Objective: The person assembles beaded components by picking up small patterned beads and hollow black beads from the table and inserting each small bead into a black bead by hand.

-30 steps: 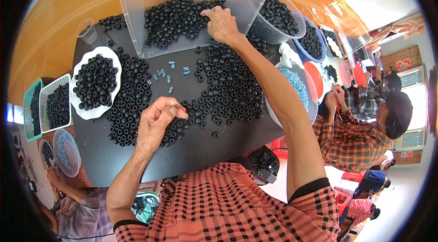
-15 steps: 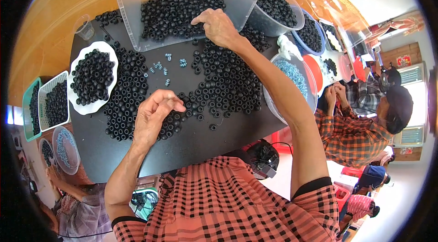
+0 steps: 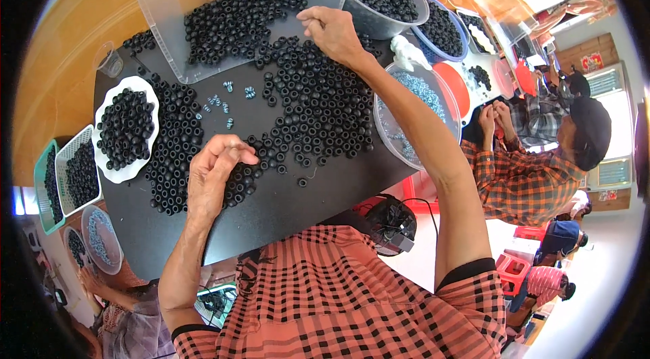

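Note:
My right hand (image 3: pixel 332 31) is at the right side of a clear plastic bin (image 3: pixel 145 14) tipped with its mouth toward me. Its fingers are bent and a little apart over the black beads (image 3: pixel 305 54), with nothing visible in them. The beads spread from the bin's mouth across the dark table (image 3: pixel 338 186). Closer to me, my left hand (image 3: pixel 213 173) rests among more beads, thumb and fingertips pressed together; whatever they may hold is hidden. Between the bead piles lie several small blue-white beads (image 3: pixel 215 100).
At left are a white scalloped plate (image 3: pixel 154 122) of black beads, a small clear cup (image 3: pixel 110 61) and two baskets (image 3: pixel 71 149). At right stand a clear bowl (image 3: pixel 355 14), a blue-rimmed basin (image 3: pixel 467 37) and a tub of blue beads (image 3: pixel 420 98). Co-workers sit on both sides.
My right hand has swept beads out of the bin's right side toward me, leaving a bare patch there. The left hand keeps its pinch. The whole view has shifted slightly.

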A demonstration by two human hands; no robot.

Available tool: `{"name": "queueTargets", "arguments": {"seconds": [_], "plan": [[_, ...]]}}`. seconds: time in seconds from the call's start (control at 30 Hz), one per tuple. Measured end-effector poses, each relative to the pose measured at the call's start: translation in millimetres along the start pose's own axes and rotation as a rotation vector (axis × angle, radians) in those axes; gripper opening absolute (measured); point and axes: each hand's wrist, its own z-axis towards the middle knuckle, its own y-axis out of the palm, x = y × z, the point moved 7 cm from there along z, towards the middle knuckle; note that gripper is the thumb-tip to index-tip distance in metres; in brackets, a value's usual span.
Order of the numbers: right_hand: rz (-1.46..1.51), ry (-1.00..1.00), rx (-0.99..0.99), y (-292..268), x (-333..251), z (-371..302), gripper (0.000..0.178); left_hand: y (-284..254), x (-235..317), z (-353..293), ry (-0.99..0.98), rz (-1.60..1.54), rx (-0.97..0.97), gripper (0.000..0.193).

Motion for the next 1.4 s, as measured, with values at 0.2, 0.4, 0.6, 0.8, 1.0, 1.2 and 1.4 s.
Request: {"name": "queueTargets", "arguments": {"seconds": [0.2, 0.4, 0.6, 0.8, 1.0, 1.2, 1.4], "plan": [[-0.325, -0.222, -0.212, 16.8, -6.5, -5.3, 0.025, -1.2, -0.5, 0.5, 0.005, 0.024, -0.001, 0.016], [-0.433, -0.262, -0.32, 33.6, -14.3, -7.4, 0.024, -1.2, -1.6, 1.2, -0.003, 0.002, 0.0, 0.016], [-0.276, -0.152, -0.351, 35.7, -10.1, -2.7, 0.026, -1.4, -2.6, 1.4, -0.004, 0.014, -0.021, 0.017], [-0.28, -0.253, -0.247, 41.4, -19.9, 6.4, 0.028, -1.5, -3.6, 1.7, -0.005, 0.027, -0.025, 0.017], [-0.413, -0.199, -0.453, 57.8, -14.4, 9.7, 0.031, -0.9, -2.3, 1.0, -0.002, 0.016, -0.022, 0.018], [-0.502, -0.296, -0.399, 61.1, -20.8, 4.2, 0.031, -0.7, -1.2, 1.5, -0.016, 0.047, -0.009, 0.017], [-0.51, -0.195, -0.387, 55.6, -20.5, 5.8, 0.029, 1.9, -1.7, 2.1, -0.022, 0.037, 0.017, 0.016]]}}
